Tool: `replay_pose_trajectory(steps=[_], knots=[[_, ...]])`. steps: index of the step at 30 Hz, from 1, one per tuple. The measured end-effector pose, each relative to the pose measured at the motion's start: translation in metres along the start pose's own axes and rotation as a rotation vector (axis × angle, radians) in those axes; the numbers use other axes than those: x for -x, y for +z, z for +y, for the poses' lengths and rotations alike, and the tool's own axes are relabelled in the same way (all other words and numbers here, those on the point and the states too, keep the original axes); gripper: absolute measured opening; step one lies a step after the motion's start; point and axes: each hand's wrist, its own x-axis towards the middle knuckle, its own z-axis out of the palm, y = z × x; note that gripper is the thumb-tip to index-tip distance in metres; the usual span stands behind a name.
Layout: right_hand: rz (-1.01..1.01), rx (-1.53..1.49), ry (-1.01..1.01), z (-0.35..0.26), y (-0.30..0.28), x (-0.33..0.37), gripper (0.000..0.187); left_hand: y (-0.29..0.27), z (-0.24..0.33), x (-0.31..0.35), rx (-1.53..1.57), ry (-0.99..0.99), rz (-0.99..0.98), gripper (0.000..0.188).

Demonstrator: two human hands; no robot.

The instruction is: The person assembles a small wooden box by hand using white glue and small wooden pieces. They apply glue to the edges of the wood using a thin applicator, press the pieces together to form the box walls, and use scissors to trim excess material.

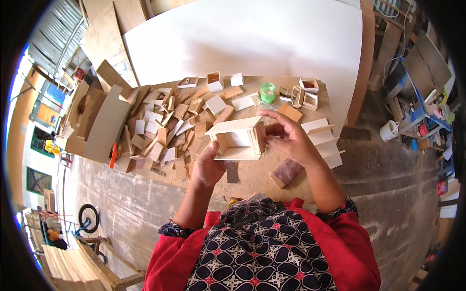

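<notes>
A small open-fronted wooden box (237, 125) with a white inner back is held up over the workbench. My left hand (208, 167) grips its lower left corner, thumb on the side wall. At its right wall, my right hand (291, 137) holds the box between thumb and curled fingers. Below the box, a dark strip of sandpaper (232, 172) lies near the bench's front edge. A block wrapped in brown sandpaper (286, 172) rests under my right wrist. Offcuts of wood and white board (167, 123) are heaped to the left of the box.
A green plastic tub (267, 91) stands at the back of the bench, with small box frames (292, 96) beside it. White slatted pieces (324, 142) lie at the right. An orange-handled tool (113, 155) sits by the left edge. A large white board (252, 39) leans behind.
</notes>
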Motion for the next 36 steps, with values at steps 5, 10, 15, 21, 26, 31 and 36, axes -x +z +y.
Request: replay_pose_trajectory(steps=[5, 10, 15, 21, 26, 31, 36], knots=[[-0.002, -0.073, 0.059, 0.011, -0.008, 0.000, 0.056, 0.009, 0.002, 0.003, -0.077, 0.009, 0.018, 0.054], [-0.006, -0.221, 0.142, 0.027, -0.015, -0.003, 0.054, -0.008, -0.002, 0.003, -0.134, -0.058, 0.013, 0.053], [-0.007, -0.195, 0.126, 0.031, -0.015, -0.004, 0.055, -0.011, 0.004, 0.000, 0.042, -0.165, -0.021, 0.074], [-0.053, 0.211, 0.073, 0.025, 0.002, 0.011, 0.060, -0.012, -0.001, 0.007, -0.006, -0.263, 0.068, 0.082], [-0.076, 0.243, 0.153, 0.047, 0.008, 0.021, 0.060, -0.044, -0.026, 0.016, 0.013, -0.326, 0.067, 0.067], [0.047, 0.076, 0.258, 0.083, 0.011, 0.020, 0.057, -0.072, -0.037, 0.025, 0.023, -0.215, 0.070, 0.078], [0.230, -0.144, 0.446, 0.110, 0.002, 0.002, 0.052, -0.098, -0.032, 0.038, 0.035, -0.126, 0.049, 0.087]])
